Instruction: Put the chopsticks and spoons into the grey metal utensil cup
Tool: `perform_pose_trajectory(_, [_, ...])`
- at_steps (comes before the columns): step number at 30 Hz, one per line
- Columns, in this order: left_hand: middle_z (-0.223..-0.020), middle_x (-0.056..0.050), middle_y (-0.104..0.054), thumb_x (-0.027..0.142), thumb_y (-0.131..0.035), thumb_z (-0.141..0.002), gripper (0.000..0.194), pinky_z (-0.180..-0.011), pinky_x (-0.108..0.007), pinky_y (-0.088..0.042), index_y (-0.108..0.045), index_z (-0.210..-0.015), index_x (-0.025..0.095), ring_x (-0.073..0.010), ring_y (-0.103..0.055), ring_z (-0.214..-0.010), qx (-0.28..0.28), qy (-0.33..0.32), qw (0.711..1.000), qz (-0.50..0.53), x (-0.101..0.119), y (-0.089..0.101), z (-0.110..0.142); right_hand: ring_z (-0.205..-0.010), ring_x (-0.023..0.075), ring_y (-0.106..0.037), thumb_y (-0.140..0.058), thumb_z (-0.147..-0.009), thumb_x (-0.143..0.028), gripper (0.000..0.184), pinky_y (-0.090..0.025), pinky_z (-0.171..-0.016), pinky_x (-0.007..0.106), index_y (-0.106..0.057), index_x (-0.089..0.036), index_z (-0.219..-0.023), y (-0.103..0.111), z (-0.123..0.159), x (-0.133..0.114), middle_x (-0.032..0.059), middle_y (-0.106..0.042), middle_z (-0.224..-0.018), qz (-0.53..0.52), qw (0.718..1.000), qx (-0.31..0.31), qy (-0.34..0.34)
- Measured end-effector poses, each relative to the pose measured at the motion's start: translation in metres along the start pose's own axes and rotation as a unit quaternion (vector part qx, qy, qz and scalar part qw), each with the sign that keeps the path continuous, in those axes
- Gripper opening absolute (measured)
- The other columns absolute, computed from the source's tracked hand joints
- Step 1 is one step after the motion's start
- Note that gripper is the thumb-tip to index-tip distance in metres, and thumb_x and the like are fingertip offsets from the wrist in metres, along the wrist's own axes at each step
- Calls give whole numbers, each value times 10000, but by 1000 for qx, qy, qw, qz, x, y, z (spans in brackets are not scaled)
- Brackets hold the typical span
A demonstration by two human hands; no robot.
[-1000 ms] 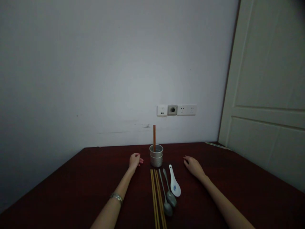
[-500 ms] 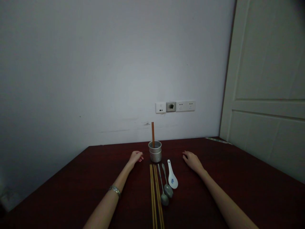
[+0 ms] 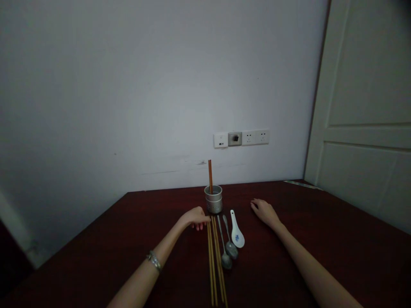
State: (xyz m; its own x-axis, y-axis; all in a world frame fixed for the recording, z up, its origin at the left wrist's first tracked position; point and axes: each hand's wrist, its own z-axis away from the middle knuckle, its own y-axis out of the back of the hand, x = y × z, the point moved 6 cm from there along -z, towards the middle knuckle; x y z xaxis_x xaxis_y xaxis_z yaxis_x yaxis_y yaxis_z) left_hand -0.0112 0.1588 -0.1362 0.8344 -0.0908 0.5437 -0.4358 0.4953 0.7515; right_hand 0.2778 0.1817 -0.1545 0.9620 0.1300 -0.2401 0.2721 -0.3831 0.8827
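My left hand (image 3: 196, 217) has its fingertips at the far end of the light wooden chopsticks (image 3: 212, 261), which lie lengthwise on the table. The fingers are bent but apart, and no chopstick is lifted. Flat on the table to the right rests my right hand (image 3: 263, 210), open and holding nothing. Beside the chopsticks lie two metal spoons, one (image 3: 226, 261) nearer me and another (image 3: 231, 250) just to its right. A white porcelain spoon (image 3: 237, 237) with a blue mark lies to their right. Behind them stands a metal cup (image 3: 214, 203) with brown chopsticks (image 3: 210, 176) upright in it.
The dark red table (image 3: 154, 231) meets a pale wall (image 3: 160, 107) at the back. Wall sockets (image 3: 256, 137) sit above the table edge. On the right stands a white panelled door (image 3: 362, 167). A thin flat strip (image 3: 302, 185) lies near the back right edge.
My left hand has moved right, from beside the cup to the far end of the light chopsticks. My right hand stays on the table. The view has shifted slightly.
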Motion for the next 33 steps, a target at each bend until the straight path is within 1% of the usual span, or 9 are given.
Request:
perform_pose_trajectory(5, [-425, -4, -513, 283, -485, -686, 245, -384, -210, -381, -498, -494, 130, -93, -465, -349, 16, 0, 997, -71, 10, -3, 0, -1079, 223, -509, -328, -832, -302, 397, -384, -897, 309, -622, -121, -1028, 4, 1, -3, 127, -583, -1126, 0, 1000, 4, 3])
perform_pose_trajectory(10, [-426, -6, -513, 253, -484, -655, 223, -375, -211, -383, -477, -466, 137, -85, -442, -326, 28, 7, 994, -108, 13, -5, 2, -1078, 219, -510, -328, -836, -314, 394, -384, -897, 306, -625, -135, -1024, 4, 1, -3, 117, -587, -1121, -4, 1000, 4, 3])
perform_pose_trajectory(15, [-426, -18, -520, 273, -465, -649, 248, -396, -219, -405, -481, -440, 140, -88, -442, -329, 50, 9, 991, -126, 14, -5, 5, -1079, 224, -509, -328, -838, -329, 400, -381, -899, 319, -624, -135, -1024, 4, 1, -2, 126, -587, -1119, -5, 1000, -2, -3])
perform_pose_trajectory(22, [-463, -36, -571, 315, -452, -653, 268, -511, -241, -451, -507, -445, 155, -134, -551, -462, 81, 8, 982, -171, 18, -3, 9, -1081, 238, -507, -310, -844, -334, 416, -388, -895, 335, -626, -122, -1013, 4, 1, -3, 138, -579, -1127, 1, 1000, -8, 0])
perform_pose_trajectory(26, [-483, -46, -587, 333, -446, -656, 274, -549, -253, -456, -526, -458, 161, -165, -587, -541, 93, 8, 978, -187, 18, -2, 9, -1080, 223, -510, -317, -843, -328, 403, -387, -900, 321, -626, -133, -1013, 0, -1, -1, 128, -580, -1128, 7, 1000, -11, 2])
perform_pose_trajectory(33, [-572, -63, -629, 357, -469, -653, 247, -564, -262, -457, -599, -600, 155, -189, -605, -620, 114, 6, 976, -184, 19, -4, 9, -1081, 230, -508, -317, -842, -334, 414, -386, -904, 327, -629, -117, -1007, -1, -1, 0, 146, -579, -1124, 1, 1000, -8, 9])
